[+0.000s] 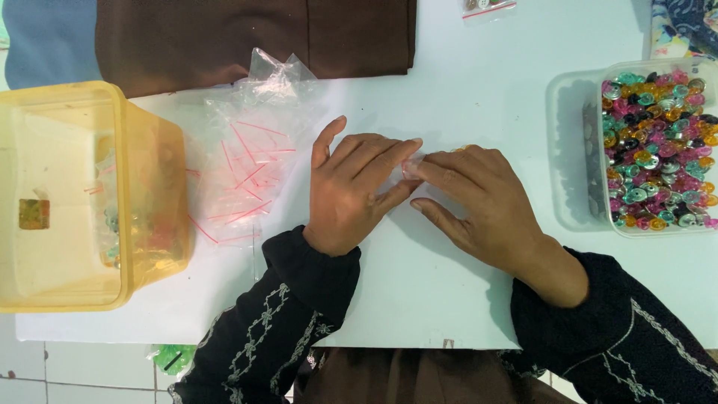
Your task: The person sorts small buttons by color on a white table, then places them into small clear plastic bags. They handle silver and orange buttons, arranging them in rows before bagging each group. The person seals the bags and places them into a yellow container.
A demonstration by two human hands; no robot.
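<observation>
Both hands meet at the centre of the frame on the white tabletop [449, 299]. Left hand [355, 191] lies palm down, fingers extended and close together, fingertips angled toward the right. Right hand [475, 198] lies palm down opposite it, fingers reaching left. The fingertips of the two hands pinch a small clear bag [413, 166] between them, just above the tabletop surface; what the bag contains cannot be told, as the fingers cover most of it. Both wrists emerge from black sleeves [299, 314] with pale embroidered patterns, entering from the lower edge of the frame. Just left of the left hand, a loose pile of clear bags with red seal strips [247, 164] lies on the tabletop. At the far left stands a yellow translucent tub [149, 179], open at the top, with a few items inside that are too blurred to identify. At the right edge stands a clear tub [572, 150] filled with small multicoloured beads [658, 150] in pink, teal, gold and black. Brown cloth [254, 37] lies across the upper part of the frame. One filled small bag [488, 7] lies at the top edge, right of centre.
</observation>
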